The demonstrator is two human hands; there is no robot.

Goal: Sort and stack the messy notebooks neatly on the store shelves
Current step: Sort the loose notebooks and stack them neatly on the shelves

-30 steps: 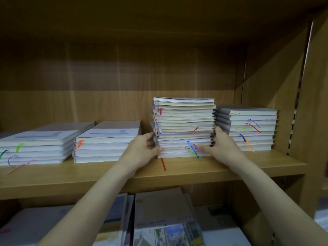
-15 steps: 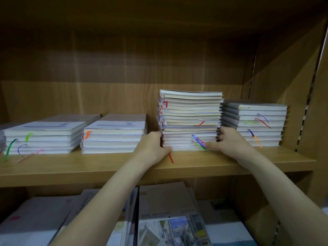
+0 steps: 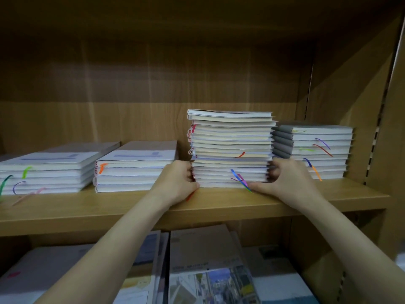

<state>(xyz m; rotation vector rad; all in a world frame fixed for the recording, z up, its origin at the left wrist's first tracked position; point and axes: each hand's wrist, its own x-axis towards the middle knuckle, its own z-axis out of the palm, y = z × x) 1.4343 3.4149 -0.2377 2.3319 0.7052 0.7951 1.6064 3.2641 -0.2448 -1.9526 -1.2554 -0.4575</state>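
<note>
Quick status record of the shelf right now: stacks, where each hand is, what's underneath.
stacks on shelf: four, in a row on the wooden shelf
tallest stack: the tall stack, third from left, edges uneven
left hand: left hand on the tall stack's lower left side
right hand: right hand on its lower right side, thumb at the bottom front edge
right neighbour: grey-spine stack, close beside the tall stack
left neighbours: two lower stacks
shelf below: flat books

Both forearms are bare to the frame edge, and the left hand [image 3: 175, 183] and right hand [image 3: 287, 183] wear nothing.
</note>
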